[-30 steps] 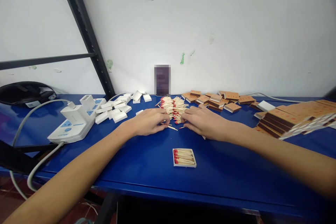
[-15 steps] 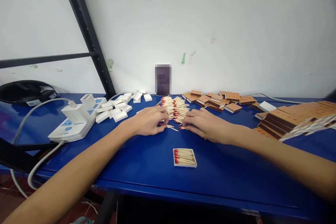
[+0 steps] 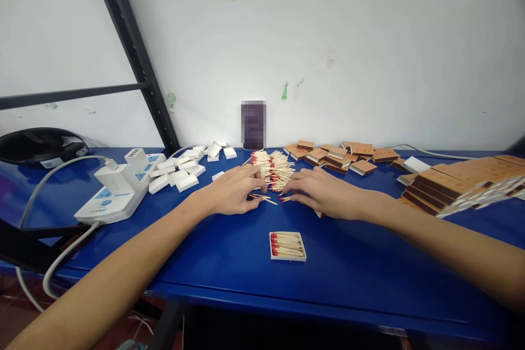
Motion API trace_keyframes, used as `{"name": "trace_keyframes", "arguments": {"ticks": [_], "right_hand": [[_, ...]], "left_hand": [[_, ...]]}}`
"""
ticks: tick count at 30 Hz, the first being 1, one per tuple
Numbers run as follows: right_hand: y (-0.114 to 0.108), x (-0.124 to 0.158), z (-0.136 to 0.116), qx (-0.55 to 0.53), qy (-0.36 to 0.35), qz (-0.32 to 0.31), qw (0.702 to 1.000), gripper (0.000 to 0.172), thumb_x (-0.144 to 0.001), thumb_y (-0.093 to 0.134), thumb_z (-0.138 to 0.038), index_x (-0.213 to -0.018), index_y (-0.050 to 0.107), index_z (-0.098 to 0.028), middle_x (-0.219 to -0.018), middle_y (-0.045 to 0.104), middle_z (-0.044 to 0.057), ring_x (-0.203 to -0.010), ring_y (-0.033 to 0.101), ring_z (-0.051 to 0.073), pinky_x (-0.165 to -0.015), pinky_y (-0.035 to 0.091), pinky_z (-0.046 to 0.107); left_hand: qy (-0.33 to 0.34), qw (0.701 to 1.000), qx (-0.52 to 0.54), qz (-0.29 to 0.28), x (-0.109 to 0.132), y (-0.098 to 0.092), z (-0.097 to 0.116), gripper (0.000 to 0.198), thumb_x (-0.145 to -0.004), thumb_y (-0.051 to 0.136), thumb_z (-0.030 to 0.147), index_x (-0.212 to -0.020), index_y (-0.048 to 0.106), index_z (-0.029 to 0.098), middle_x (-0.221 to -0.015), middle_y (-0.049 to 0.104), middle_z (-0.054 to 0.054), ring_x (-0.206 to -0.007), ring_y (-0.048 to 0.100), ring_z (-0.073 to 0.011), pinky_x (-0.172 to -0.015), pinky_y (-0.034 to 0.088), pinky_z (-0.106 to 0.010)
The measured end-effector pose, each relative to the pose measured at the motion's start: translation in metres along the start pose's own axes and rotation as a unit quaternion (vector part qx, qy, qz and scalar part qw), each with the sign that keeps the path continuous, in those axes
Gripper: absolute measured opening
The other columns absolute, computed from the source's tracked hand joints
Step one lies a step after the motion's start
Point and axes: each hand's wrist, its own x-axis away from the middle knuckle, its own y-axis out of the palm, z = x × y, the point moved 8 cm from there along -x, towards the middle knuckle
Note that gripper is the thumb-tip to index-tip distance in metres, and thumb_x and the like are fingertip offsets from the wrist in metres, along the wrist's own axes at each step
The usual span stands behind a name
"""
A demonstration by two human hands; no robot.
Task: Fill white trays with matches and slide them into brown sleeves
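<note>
A heap of red-tipped matches (image 3: 280,167) lies near the wall, between my two hands. My left hand (image 3: 238,190) rests at its left front, thumb and fingers parted around a few loose matches (image 3: 268,199); none is visibly gripped. On the other side, my right hand (image 3: 318,192) has its fingers apart at the heap's right front, beside some loose matches with red heads. A white matchbox tray (image 3: 304,251) filled with matches sits nearer to me, heads to the left. Under my right palm a small pale edge shows, mostly hidden.
Empty white trays (image 3: 186,173) are piled at left, beside a power strip (image 3: 118,205) with chargers and cables. Brown matchbox sleeves (image 3: 338,158) lie at right, with a larger stack (image 3: 451,186) farther right. A pixelated dark device (image 3: 254,126) leans on the wall.
The thumb and fingers of both hands have spread slightly apart beside the loose matches. The filled tray stays put; the whole view has shifted a little.
</note>
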Motion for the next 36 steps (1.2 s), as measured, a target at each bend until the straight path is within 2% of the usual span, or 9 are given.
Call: {"name": "trace_keyframes", "arguments": {"ticks": [3, 8, 12, 17, 23, 36], "right_hand": [[0.0, 0.0, 0.0, -0.013, 0.0, -0.002, 1.0, 0.026, -0.098, 0.045, -0.029, -0.109, 0.066, -0.02, -0.106, 0.066, 0.01, -0.1, 0.058, 0.025, -0.085, 0.04, 0.038], [0.001, 0.007, -0.002, -0.045, 0.003, -0.014, 0.999, 0.022, -0.097, 0.046, -0.03, -0.098, 0.066, -0.021, -0.098, 0.067, 0.007, -0.093, 0.057, 0.022, -0.079, 0.038, 0.035], [0.0, 0.009, -0.001, -0.046, 0.007, -0.009, 0.999, 0.022, -0.096, 0.048, -0.033, -0.1, 0.066, -0.021, -0.094, 0.067, 0.007, -0.093, 0.057, 0.024, -0.078, 0.037, 0.036], [0.001, 0.007, 0.006, -0.041, 0.01, -0.006, 0.999, 0.028, -0.096, 0.048, -0.04, -0.108, 0.064, -0.02, -0.098, 0.067, 0.008, -0.097, 0.057, 0.026, -0.081, 0.038, 0.038], [-0.001, 0.006, 0.007, -0.04, 0.002, 0.001, 0.999, 0.036, -0.096, 0.047, -0.044, -0.116, 0.066, -0.021, -0.097, 0.068, 0.009, -0.094, 0.058, 0.025, -0.082, 0.039, 0.039], [-0.001, 0.004, 0.006, -0.04, -0.002, -0.023, 0.999, 0.039, -0.097, 0.044, -0.045, -0.12, 0.065, -0.021, -0.102, 0.069, 0.01, -0.098, 0.059, 0.026, -0.084, 0.04, 0.039]], "left_hand": [[0.002, 1.0, 0.002, 0.004, 0.0, 0.0, 0.001, 0.018, -0.088, 0.054, 0.029, -0.1, 0.065, 0.02, -0.098, 0.054, -0.006, -0.091, 0.052, -0.021, -0.077, 0.04, -0.033], [0.024, 1.0, 0.004, 0.011, -0.001, 0.003, 0.01, 0.029, -0.091, 0.051, 0.03, -0.115, 0.064, 0.022, -0.099, 0.051, -0.007, -0.095, 0.049, -0.0223, -0.079, 0.04, -0.033], [0.029, 0.999, -0.024, 0.002, -0.003, 0.009, 0.017, 0.035, -0.092, 0.047, 0.031, -0.123, 0.061, 0.022, -0.103, 0.051, -0.009, -0.102, 0.047, -0.0256, -0.083, 0.04, -0.038], [0.025, 0.998, -0.047, 0.017, -0.004, 0.009, 0.023, 0.034, -0.091, 0.046, 0.027, -0.119, 0.062, 0.017, -0.111, 0.05, -0.013, -0.104, 0.047, -0.0274, -0.09, 0.039, -0.04], [0.016, 0.998, -0.053, 0.016, -0.005, 0.008, 0.022, 0.036, -0.09, 0.048, 0.029, -0.122, 0.061, 0.017, -0.108, 0.051, -0.012, -0.103, 0.046, -0.0282, -0.087, 0.039, -0.041], [-0.005, 1.0, 0.006, 0.017, -0.005, 0.009, 0.014, 0.034, -0.089, 0.05, 0.031, -0.12, 0.06, 0.019, -0.108, 0.05, -0.01, -0.102, 0.046, -0.0253, -0.087, 0.04, -0.039]]}}
